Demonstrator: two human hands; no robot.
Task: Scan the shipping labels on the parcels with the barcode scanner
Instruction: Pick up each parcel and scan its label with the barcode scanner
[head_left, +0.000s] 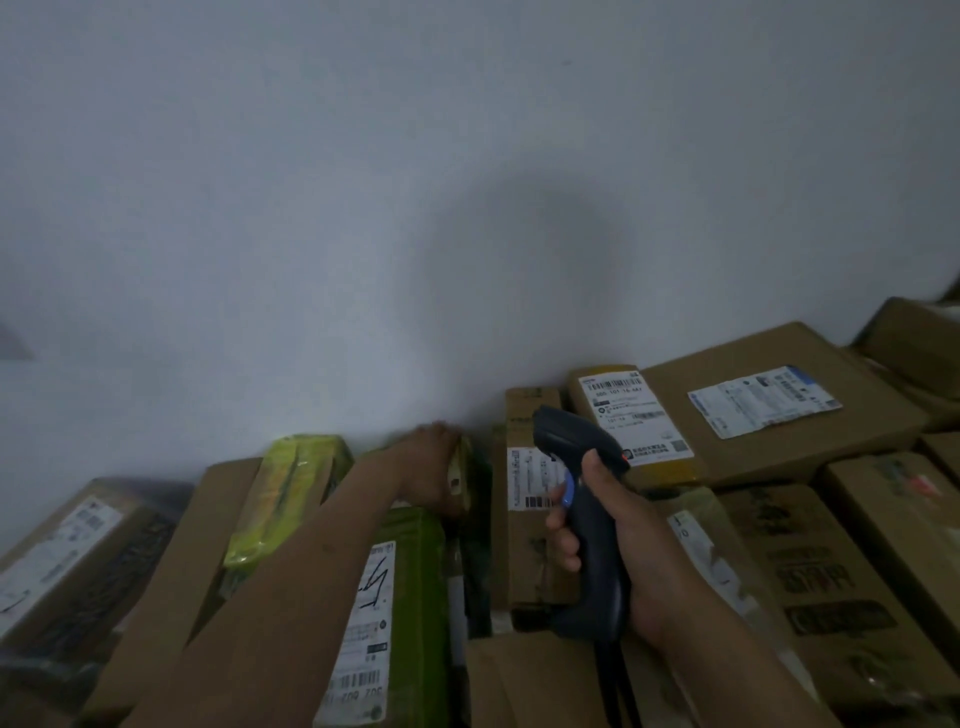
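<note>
- Against the white wall (363, 208), cardboard parcels are packed edge to edge; several carry white labels, among them the label (636, 415) on a flat brown box behind the scanner head.
- At centre right, the scanner (582, 499) is held upright in the right hand (618, 540), whose fingers are wrapped tight round the dark grip, with the index finger (563, 493) by the blue trigger.
- The scanner is judged light, rigid and easily aimed one-handed; the pistol grip is the proper hold, and the cord at its base may snag on box corners.
- At centre, the left hand (431, 467) is reached forward and closed over the top edge of a small parcel (460, 470) that stands on end between a green parcel (415, 597) and a tall box (524, 493); how firmly it is pinched cannot be told.
- That parcel is judged light and stiff enough to be tipped by its upper edge.
- Its label is not visible, so turning is probably required.
</note>
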